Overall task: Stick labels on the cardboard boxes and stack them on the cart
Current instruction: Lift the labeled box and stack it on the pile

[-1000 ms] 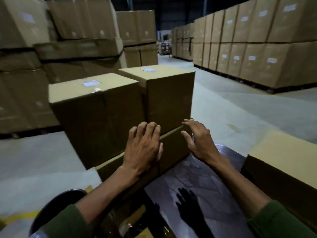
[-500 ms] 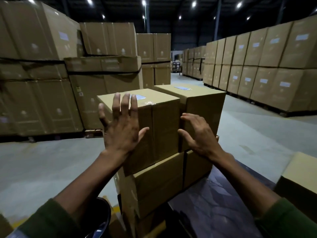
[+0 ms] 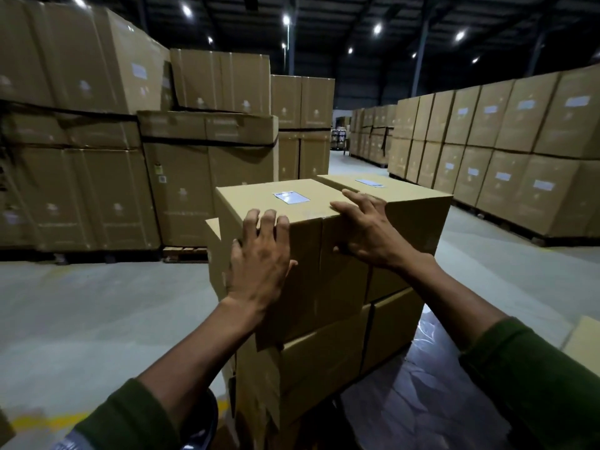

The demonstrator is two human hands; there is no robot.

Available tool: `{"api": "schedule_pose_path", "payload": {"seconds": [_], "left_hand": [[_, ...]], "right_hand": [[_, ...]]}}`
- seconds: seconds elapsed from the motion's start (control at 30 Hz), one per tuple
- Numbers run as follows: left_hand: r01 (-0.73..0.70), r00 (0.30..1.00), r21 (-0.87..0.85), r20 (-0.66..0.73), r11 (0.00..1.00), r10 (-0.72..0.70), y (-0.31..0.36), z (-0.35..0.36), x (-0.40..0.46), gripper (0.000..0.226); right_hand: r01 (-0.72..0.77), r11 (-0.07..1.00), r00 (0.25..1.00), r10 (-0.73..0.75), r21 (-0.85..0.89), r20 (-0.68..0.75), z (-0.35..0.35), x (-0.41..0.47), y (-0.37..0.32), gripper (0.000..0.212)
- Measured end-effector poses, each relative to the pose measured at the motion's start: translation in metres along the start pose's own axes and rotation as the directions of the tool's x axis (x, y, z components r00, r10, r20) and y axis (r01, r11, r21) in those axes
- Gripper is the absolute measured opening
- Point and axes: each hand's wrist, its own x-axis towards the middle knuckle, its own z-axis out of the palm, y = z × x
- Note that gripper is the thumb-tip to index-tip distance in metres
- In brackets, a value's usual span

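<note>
A cardboard box (image 3: 324,274) with a pale label (image 3: 291,197) on its top sits on a stack of boxes (image 3: 318,362) on the cart (image 3: 431,401). My left hand (image 3: 259,254) lies flat against the box's near left side, fingertips hooked over the top edge. My right hand (image 3: 367,228) rests on the box's top right corner, fingers spread over the top, thumb on the near face. A second labelled box (image 3: 415,216) stands right beside it at the same height.
Tall walls of stacked cartons on pallets stand at the left (image 3: 97,157) and right (image 3: 503,157), with an open concrete aisle (image 3: 97,319) between. Another box's corner (image 3: 582,339) shows at the right edge. A dark round rim (image 3: 207,417) sits bottom left.
My head has lifted, so the view shows more of the warehouse. Both hands have risen from the lower box to the top box's upper edge, the right one now reaching over its top.
</note>
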Motion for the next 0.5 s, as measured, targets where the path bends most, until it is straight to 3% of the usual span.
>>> {"api": "schedule_pose_path", "payload": {"seconds": [0.17,0.5], "left_hand": [[-0.036,0.999,-0.045,-0.038,0.998,0.034,-0.008,-0.002,-0.002,0.088],[-0.07,0.982,-0.045,-0.181,0.997,0.06,-0.05,-0.039,0.0,0.068]], "right_hand": [[0.031,0.999,0.989,-0.024,0.044,-0.146,0.006,-0.002,-0.009,0.083],[0.091,0.983,0.899,-0.149,-0.158,-0.411,0.001,0.009,-0.061,0.072]]}}
